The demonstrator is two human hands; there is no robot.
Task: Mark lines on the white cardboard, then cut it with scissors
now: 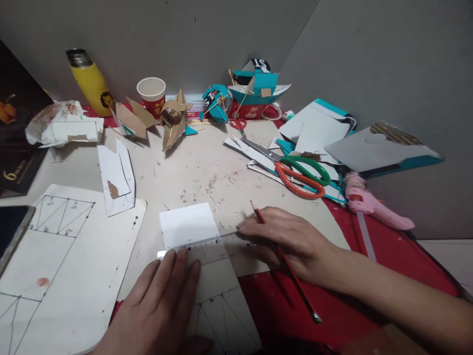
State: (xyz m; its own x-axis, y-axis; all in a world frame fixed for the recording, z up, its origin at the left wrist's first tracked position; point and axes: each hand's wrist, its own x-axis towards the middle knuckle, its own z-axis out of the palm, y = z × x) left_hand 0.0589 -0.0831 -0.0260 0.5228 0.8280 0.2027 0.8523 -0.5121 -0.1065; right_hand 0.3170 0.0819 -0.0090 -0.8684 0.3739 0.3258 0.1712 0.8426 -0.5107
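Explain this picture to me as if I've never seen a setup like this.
There is no machine here: these are a person's two bare hands, seen from a camera worn on the head, looking forward and down.

The left hand lies flat, its fingertips at one end of a clear ruler set across a sheet of white paper. The right hand holds a pencil, with its fingers at the ruler's other end.

To the left lies a larger sheet with drawn lines. To the right are scissors with orange and green handles and a pink glue gun. Along the back stand a yellow bottle and a paper cup.
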